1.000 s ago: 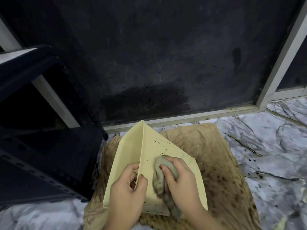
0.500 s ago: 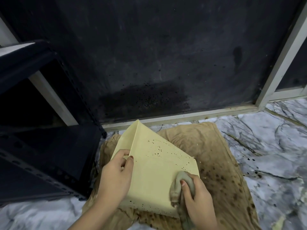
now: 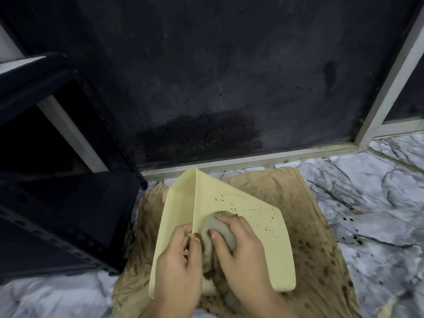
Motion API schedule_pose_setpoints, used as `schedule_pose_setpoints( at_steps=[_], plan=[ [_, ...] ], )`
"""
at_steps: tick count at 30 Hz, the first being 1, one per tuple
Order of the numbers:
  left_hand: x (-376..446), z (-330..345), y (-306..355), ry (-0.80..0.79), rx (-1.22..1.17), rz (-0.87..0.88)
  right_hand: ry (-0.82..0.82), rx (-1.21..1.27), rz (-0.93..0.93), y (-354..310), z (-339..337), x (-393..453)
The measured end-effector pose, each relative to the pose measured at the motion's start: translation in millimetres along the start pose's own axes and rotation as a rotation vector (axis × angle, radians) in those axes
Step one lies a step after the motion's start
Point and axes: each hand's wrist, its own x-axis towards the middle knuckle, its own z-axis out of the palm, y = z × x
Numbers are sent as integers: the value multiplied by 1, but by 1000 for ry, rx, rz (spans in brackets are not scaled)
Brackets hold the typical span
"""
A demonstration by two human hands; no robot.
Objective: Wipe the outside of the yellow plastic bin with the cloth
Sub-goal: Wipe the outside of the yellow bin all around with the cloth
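Observation:
The yellow plastic bin [image 3: 250, 216] lies tilted on its side on a brown cloth on the floor, its outer wall facing up and speckled with dark spots. My left hand [image 3: 179, 265] grips the bin's near edge, thumb on the outside wall. My right hand [image 3: 243, 251] holds a bunched grey cloth [image 3: 218, 235] and presses it on the bin's outer wall, right beside the left hand. The lower part of the cloth trails under my right wrist.
A stained brown floor cloth [image 3: 309, 249] lies under the bin on marble floor [image 3: 378, 203]. A black metal rack [image 3: 57, 214] stands close on the left. A dark spattered panel [image 3: 218, 76] with a pale frame [image 3: 252, 160] rises behind.
My right hand with the grey cloth moved from the bin's lower right corner up and left across the wall. My left hand slid down the bin's edge toward me.

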Motion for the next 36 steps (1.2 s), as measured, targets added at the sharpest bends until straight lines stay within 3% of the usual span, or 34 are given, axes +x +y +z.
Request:
schedule_pose_setpoints(
  at_steps=[9,16,20,24,30,36],
  plan=[
    [-1,4,0,-23,-4,-52,85,-30,280,66,-25,12],
    [1,3,1,9,-3,-118,131,-100,507,127,-52,-22],
    [0,2,2,10,17,-134,128,-86,612,130,-55,-47],
    [-3,3,5,-6,58,-108,202,-52,407,91,-33,-67],
    [-13,4,7,-52,69,-11,69,9,84,18,-8,-43],
    [-15,1,9,-107,134,94,58,58,37,1,-10,8]
  ],
)
